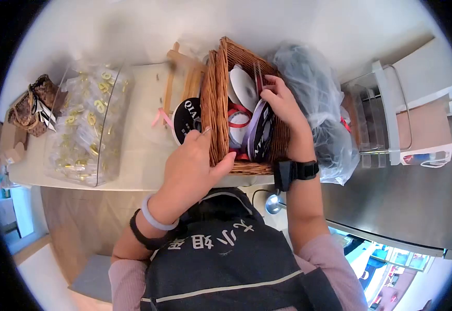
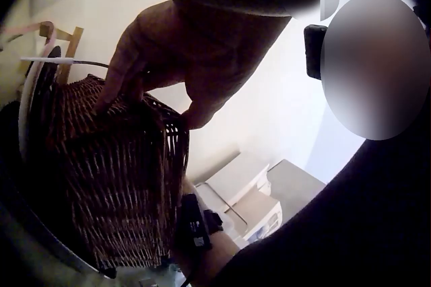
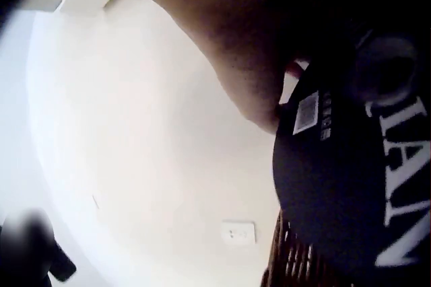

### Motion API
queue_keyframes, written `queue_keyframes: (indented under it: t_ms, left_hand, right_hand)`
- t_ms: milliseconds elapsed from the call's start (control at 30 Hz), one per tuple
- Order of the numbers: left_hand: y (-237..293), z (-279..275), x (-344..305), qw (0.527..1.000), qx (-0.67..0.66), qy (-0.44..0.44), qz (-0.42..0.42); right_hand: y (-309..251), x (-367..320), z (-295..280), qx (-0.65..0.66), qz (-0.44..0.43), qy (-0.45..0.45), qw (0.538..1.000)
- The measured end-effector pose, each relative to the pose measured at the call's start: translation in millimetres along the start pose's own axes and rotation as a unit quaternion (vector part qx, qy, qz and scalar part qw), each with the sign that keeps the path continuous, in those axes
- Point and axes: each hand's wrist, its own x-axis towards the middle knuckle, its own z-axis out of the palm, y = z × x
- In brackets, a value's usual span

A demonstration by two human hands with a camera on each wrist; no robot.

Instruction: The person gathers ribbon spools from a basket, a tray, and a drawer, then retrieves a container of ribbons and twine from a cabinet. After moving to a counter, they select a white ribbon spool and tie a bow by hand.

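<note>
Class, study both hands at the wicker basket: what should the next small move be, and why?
Probably draw the ribbon spool straight up. The right hand pinches its top edge, it stands on edge wedged among other spools, and the left hand grips the wicker basket wall, steadying it.

You wear a dark apron [image 1: 226, 269] with white characters and one pale piping line. Left of the apron sit a lilac bangle [image 1: 153, 217] and a black band [image 1: 145, 237] (same wrist); right of it, a black strap [image 1: 296, 172]. Dusty-pink sleeves [image 1: 340, 269] flank the apron.
</note>
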Motion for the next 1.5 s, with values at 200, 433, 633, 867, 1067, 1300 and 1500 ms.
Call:
queue_keyframes:
  t_ms: [200, 433, 633, 867, 1067, 1300, 1500]
  left_hand:
    - [4, -1, 0, 1.0, -0.005, 0.003, -0.004]
    - [1, 3, 0, 0.999, -0.019, 0.048, 0.011]
    - [-1, -10, 7, 1.0, -0.001, -0.002, -0.002]
    - [-35, -52, 34, 0.997, -0.065, -0.038, -0.036]
    - [-1, -62, 62, 0.936, -0.165, -0.224, -0.218]
    - [11, -40, 96, 0.874, -0.166, -0.325, -0.321]
    - [17, -19, 115, 0.852, -0.14, -0.316, -0.394]
  right_hand:
    - [-38, 18, 20, -0.252, 0.031, -0.06, 0.965]
    - [19, 12, -11, 0.023, -0.003, -0.025, 0.999]
    - [26, 5, -13, 0.044, -0.007, 0.011, 0.999]
    - [-29, -59, -4, -0.109, -0.208, 0.222, 0.946]
    - [-22, -90, 8, -0.209, -0.294, 0.055, 0.931]
    - [-2, -102, -28, -0.122, -0.201, 0.189, 0.953]
    - [-1, -111, -28, -0.066, -0.196, 0.195, 0.959]
